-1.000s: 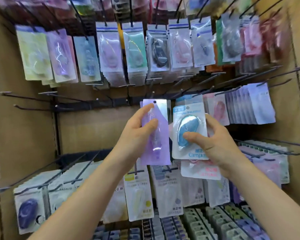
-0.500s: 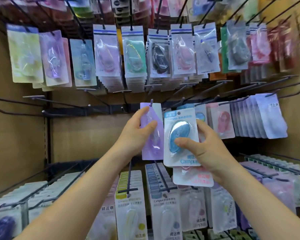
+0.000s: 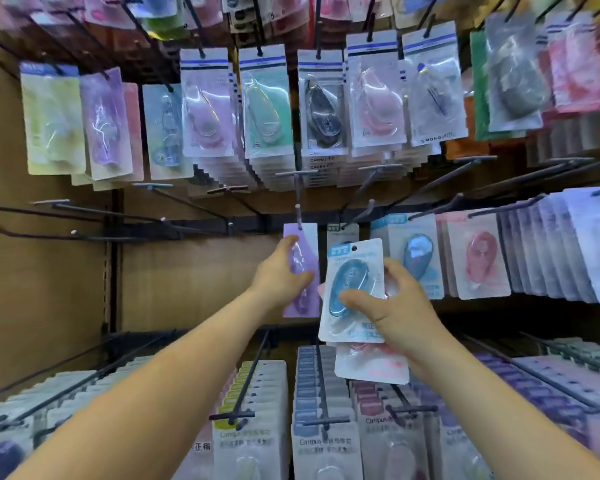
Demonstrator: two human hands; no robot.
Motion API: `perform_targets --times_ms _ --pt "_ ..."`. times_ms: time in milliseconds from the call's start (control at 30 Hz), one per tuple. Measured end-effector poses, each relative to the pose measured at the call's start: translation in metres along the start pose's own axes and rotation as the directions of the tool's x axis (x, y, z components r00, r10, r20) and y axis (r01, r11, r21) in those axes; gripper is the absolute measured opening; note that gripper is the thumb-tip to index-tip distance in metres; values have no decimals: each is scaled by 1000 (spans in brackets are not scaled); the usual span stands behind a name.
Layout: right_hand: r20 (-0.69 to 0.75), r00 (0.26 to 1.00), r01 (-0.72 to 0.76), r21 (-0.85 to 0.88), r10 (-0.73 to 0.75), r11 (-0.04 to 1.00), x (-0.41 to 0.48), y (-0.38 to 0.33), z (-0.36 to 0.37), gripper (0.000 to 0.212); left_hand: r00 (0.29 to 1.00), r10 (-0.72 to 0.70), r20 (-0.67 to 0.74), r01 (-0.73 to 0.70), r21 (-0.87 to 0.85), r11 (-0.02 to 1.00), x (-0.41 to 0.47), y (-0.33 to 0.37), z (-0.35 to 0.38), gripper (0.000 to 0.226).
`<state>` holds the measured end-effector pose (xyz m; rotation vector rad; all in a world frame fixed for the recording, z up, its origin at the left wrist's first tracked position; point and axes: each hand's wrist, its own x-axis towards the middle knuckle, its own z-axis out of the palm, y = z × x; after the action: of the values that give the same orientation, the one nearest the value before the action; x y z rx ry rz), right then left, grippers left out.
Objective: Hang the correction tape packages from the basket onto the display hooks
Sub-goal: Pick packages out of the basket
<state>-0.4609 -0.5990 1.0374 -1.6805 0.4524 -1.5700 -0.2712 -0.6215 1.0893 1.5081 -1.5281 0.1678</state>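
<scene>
**A:** How far along is the hanging?

**B:** Midway, I'd judge. Most rows carry hung packages (image 3: 416, 258), but several hooks on the left are bare. The left hand (image 3: 279, 277) holds a purple package (image 3: 308, 237) up at a hook (image 3: 298, 211) in the middle row. Its top edge meets the hook's tip, though I cannot tell whether the hole is threaded.

**A:** And the other hand?

**B:** The right hand (image 3: 399, 317) has its fingers curled round a blue package (image 3: 355, 271), thumb across the front, with a pink package (image 3: 371, 370) tucked behind and below it. Those two are left to hang. The basket is out of view, so I cannot say what remains in it.

**A:** Which way do they point?

**B:** The purple one stands upright, long axis vertical, hang end up. The blue one is nearly upright too, leaning slightly, hole at the top and blister facing the person.
</scene>
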Motion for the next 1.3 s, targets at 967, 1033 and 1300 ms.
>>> perform_targets --times_ms 967,1033,1300 --pt "15 981 189 175 -195 966 -19 -7 10 47 993 -14 114 109 -898 427 -115 55 6 42" --pt "-40 976 217 142 -214 966 -22 -6 13 48 998 -43 46 60 -903 425 -118 59 11 32" --pt "-58 984 179 211 -171 961 -36 -1 9 90 979 -187 -81 2 -913 408 -124 67 23 27"
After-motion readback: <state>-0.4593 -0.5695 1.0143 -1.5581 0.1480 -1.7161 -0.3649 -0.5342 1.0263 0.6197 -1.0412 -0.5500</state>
